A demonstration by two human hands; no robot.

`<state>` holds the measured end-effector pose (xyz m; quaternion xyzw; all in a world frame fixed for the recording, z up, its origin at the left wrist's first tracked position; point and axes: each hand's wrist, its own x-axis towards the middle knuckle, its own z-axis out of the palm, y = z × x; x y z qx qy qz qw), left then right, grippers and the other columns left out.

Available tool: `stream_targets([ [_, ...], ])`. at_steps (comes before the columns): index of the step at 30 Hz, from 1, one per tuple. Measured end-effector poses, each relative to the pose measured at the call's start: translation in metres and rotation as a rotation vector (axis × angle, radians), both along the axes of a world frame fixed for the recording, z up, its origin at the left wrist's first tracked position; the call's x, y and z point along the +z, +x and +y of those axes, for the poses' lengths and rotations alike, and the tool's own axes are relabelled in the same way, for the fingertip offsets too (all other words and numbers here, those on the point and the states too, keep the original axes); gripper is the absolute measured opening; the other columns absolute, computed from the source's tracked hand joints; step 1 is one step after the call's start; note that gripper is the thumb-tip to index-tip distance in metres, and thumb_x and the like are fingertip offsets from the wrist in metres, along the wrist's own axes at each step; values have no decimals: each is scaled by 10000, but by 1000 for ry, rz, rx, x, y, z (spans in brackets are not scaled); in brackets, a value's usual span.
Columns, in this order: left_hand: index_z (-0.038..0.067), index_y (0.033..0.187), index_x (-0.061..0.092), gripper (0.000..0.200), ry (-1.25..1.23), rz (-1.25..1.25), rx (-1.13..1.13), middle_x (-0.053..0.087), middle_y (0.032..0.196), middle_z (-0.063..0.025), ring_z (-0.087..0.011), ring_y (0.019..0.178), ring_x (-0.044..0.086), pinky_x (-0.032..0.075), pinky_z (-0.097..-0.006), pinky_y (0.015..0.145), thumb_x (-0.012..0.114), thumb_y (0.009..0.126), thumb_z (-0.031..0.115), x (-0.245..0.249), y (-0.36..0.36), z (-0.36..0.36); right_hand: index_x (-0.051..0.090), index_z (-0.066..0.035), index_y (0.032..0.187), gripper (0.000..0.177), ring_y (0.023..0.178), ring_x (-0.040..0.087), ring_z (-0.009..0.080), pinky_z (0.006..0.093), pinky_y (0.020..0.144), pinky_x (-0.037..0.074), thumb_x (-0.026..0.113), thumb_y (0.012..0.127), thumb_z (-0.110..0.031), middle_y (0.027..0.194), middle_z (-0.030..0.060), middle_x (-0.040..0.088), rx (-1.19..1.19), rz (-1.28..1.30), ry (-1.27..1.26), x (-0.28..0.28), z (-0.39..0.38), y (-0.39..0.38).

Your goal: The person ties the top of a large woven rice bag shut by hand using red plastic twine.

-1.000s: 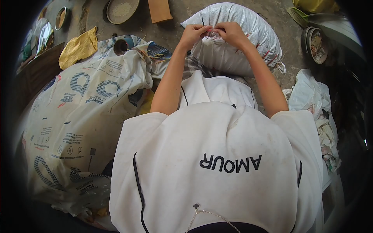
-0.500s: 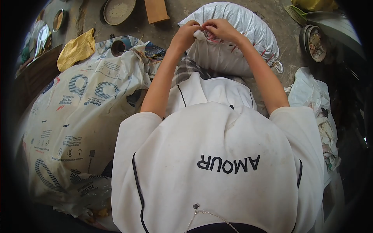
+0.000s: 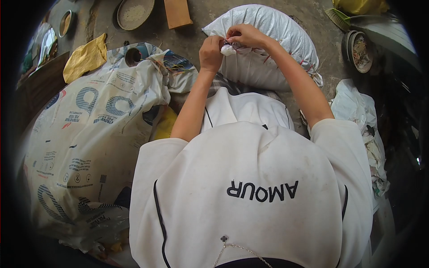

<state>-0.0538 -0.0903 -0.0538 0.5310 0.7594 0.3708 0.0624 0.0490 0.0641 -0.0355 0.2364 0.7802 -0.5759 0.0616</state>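
A full white woven sack [image 3: 281, 29] lies on the floor in front of my knees, with red string [image 3: 267, 59] along its near edge. My left hand [image 3: 210, 54] is closed at the sack's left corner, beside a bunched white tuft [image 3: 228, 50]. Just right of it, my right hand [image 3: 246, 35] pinches with thumb and fingers over the same corner. Both sets of fingertips meet there. Whatever lies between them is too small to make out, though some reddish string shows beside the tuft.
A large printed plastic sack [image 3: 89, 134] bulges on my left, with a yellow bag [image 3: 85, 58] behind it. Farther back are a round pan [image 3: 135, 13] and a brown block [image 3: 178, 13]. Stacked bowls [image 3: 361, 52], a broom [image 3: 338, 19] and crumpled white plastic [image 3: 353, 105] lie right.
My left hand has lowered slightly and turned more upright beside the corner. My right hand has shifted a little left and stays pinched there. The sack stays in place.
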Motion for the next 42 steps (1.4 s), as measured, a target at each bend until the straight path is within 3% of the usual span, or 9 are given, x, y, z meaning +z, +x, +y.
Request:
stream_targets([
  [2, 54, 825, 572, 79, 9, -129, 14, 574, 790, -104, -300, 732, 583, 474, -387, 629, 633, 778, 75, 0, 2, -4, 663, -26, 886, 215, 774, 640, 191, 306, 705, 480, 694, 785, -214, 801, 107, 676, 164, -195, -18, 11, 5, -4],
  [8, 54, 840, 560, 77, 54, -142, -28, 559, 776, -117, -317, 725, 578, 468, -390, 617, 621, 792, 51, 2, -2, 1, 660, -14, 837, 283, 695, 606, 205, 317, 646, 454, 724, 757, -277, 752, 118, 657, -116, 37, 79, -4, -11, -3],
  [12, 51, 838, 561, 79, 46, -162, 12, 556, 774, -118, -320, 712, 576, 465, -393, 611, 625, 791, 46, 0, 3, -1, 664, -11, 801, 278, 688, 605, 212, 324, 642, 452, 733, 746, -274, 733, 128, 651, 26, -35, -13, 3, -5, -2],
  [17, 52, 840, 568, 88, 46, -188, -26, 563, 788, -118, -321, 708, 582, 469, -390, 608, 633, 783, 40, 2, 0, -1, 667, -5, 823, 200, 667, 585, 134, 281, 645, 461, 701, 786, -199, 711, 73, 655, 215, -87, 152, 19, 7, -10],
  [21, 59, 840, 573, 95, 57, -208, -18, 566, 794, -116, -320, 706, 585, 472, -387, 603, 642, 778, 42, 3, -2, -5, 666, -4, 824, 192, 608, 562, 121, 286, 588, 450, 683, 799, -194, 688, 77, 639, 210, 15, 80, 11, 19, -11],
  [24, 63, 831, 572, 97, 46, -207, -1, 562, 795, -113, -321, 700, 584, 473, -386, 597, 648, 774, 44, 3, -2, -7, 666, -6, 818, 186, 563, 535, 99, 280, 531, 427, 672, 809, -191, 656, 64, 616, 222, -251, -38, 22, 20, -12],
  [30, 65, 830, 564, 102, 39, -192, 7, 556, 798, -110, -320, 703, 584, 471, -386, 595, 654, 781, 64, -2, 3, -3, 671, -18, 815, 178, 535, 507, 84, 265, 506, 407, 666, 820, -196, 636, 37, 596, 182, -100, -44, 12, 12, -7],
  [38, 44, 823, 623, 107, 36, -370, 43, 592, 764, -114, -299, 705, 588, 462, -357, 623, 695, 745, 63, 12, -3, 3, 605, 19, 842, 267, 647, 562, 322, 380, 636, 439, 544, 875, -239, 716, 181, 603, 245, 95, 376, 0, 5, -8],
  [42, 35, 827, 637, 106, -12, -400, 65, 594, 759, -117, -296, 690, 591, 460, -361, 626, 694, 740, 56, 10, -5, -5, 606, 18, 835, 311, 670, 568, 351, 413, 652, 438, 503, 892, -270, 731, 194, 605, 348, -137, 241, 22, 6, 0],
])
